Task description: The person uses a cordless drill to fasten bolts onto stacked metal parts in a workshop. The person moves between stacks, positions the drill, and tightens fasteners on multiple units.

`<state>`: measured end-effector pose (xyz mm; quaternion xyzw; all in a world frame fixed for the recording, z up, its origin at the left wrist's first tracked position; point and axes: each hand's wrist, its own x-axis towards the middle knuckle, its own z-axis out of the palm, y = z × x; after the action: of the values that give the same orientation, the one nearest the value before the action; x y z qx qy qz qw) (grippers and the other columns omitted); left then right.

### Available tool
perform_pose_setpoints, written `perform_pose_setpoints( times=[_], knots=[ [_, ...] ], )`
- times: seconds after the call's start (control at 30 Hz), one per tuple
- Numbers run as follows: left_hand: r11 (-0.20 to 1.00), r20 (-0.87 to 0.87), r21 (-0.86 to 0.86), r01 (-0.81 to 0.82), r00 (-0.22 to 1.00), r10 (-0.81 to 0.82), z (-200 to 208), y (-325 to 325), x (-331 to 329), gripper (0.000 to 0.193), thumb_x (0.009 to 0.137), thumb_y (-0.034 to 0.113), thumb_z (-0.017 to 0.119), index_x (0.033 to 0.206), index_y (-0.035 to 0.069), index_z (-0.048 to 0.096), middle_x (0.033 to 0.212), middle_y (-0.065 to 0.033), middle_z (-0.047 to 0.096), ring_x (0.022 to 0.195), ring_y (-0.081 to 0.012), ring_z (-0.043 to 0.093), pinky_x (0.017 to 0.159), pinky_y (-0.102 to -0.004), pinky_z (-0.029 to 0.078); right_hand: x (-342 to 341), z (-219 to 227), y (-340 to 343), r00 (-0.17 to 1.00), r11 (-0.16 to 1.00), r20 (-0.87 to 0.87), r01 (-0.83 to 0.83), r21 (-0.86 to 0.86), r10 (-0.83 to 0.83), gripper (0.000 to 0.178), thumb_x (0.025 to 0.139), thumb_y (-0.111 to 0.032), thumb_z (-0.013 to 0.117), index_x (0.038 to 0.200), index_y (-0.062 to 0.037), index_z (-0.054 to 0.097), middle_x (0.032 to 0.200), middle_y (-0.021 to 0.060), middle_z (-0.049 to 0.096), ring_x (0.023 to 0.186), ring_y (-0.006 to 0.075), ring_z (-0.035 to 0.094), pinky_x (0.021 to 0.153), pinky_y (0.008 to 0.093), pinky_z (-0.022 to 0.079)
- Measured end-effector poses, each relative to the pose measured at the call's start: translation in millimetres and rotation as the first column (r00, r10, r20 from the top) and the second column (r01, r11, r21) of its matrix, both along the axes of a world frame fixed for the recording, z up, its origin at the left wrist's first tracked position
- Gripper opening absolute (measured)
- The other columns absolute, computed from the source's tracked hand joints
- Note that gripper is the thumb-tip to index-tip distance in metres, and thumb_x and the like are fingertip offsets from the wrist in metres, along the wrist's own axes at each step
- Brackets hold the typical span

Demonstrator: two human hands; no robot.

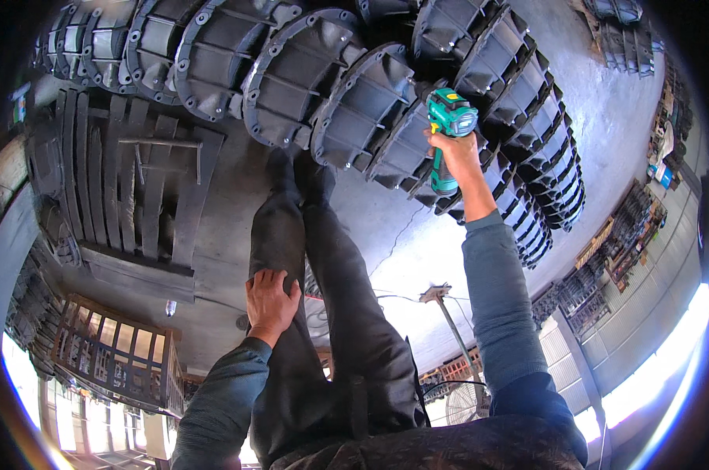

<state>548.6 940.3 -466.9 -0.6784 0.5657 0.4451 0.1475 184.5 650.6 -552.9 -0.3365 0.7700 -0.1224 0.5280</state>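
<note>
My right hand [454, 155] grips the handle of a teal cordless power drill [449, 119]. Its nose points left at the flanged rim of a dark grey ribbed metal housing [368, 102], and seems to touch it. That housing leans in a long row of like housings [213, 55]. My left hand [270, 301] lies flat on the thigh of my black trousers [331, 298], fingers spread, holding nothing. My feet stand just in front of the row.
A second row of the same housings [538, 133] curves away to the right. Long dark flat metal bars [111, 184] lie stacked on the left. The concrete floor [605, 102] has a crack. Shelves of parts [620, 235], a fan stand [447, 309] and a window frame [108, 352] ring the area.
</note>
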Motion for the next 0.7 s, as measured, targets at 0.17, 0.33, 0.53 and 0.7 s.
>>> perform_pose_setpoints(
  times=[0.17, 0.33, 0.53, 0.7],
  knots=[
    [0.995, -0.011, 0.011, -0.103, 0.995, 0.103, 12.8, -1.5, 3.3, 0.03, 0.092, 0.03, 0.071, 0.111, 0.007, 0.073, 0.115, -0.0098, 0.072, 0.12, -0.029, 0.061, 0.103, -0.0468, 0.045, -8.4, 52.9, 51.5, 0.98, 0.996, 0.188, 0.073, -0.055, -0.062, 0.032, 0.082, -0.004, 0.068, 0.113, 0.0035, 0.071, 0.099, 0.011, 0.076, 0.074, 0.019, 0.071, 0.067, 0.0352, 0.058],
    [0.986, 0.02, -0.103, -0.128, 0.991, 0.131, 41.9, 0.7, 25.9, 0.029, 0.091, 0.025, 0.073, 0.114, 0.007, 0.071, 0.121, -0.01, 0.07, 0.124, -0.029, 0.06, 0.106, -0.047, 0.044, 25.9, 64.6, 136.9, 0.946, 0.994, 0.305, 0.102, 0.03, -0.107, 0.032, 0.084, -0.004, 0.068, 0.115, 0.0041, 0.068, 0.102, 0.0138, 0.075, 0.075, 0.0213, 0.071, 0.069, 0.0361, 0.059],
    [0.997, 0.018, -0.08, 0.0, 1.0, 0.001, 37.1, 27.6, 65.8, 0.032, 0.091, 0.026, 0.074, 0.116, 0.007, 0.07, 0.125, -0.0086, 0.07, 0.13, -0.0296, 0.057, 0.109, -0.049, 0.042, 71.0, 31.9, 198.1, 0.973, 0.991, 0.229, 0.01, 0.134, -0.041, 0.025, 0.086, 0.001, 0.068, 0.111, 0.0029, 0.069, 0.098, 0.0101, 0.075, 0.075, 0.0194, 0.073, 0.066, 0.0332, 0.061],
    [0.99, 0.08, 0.022, 0.142, 0.986, -0.143, 11.7, 47.5, 91.7, 0.035, 0.093, 0.032, 0.07, 0.117, 0.007, 0.072, 0.125, -0.0078, 0.07, 0.131, -0.0287, 0.056, 0.11, -0.0495, 0.04, 89.3, 5.1, 220.8, 0.947, 0.969, 0.228, 0.198, 0.147, -0.228, 0.027, 0.084, -0.004, 0.072, 0.11, 0.0012, 0.07, 0.095, 0.0102, 0.074, 0.07, 0.0201, 0.072, 0.064, 0.0351, 0.058]
  ],
)
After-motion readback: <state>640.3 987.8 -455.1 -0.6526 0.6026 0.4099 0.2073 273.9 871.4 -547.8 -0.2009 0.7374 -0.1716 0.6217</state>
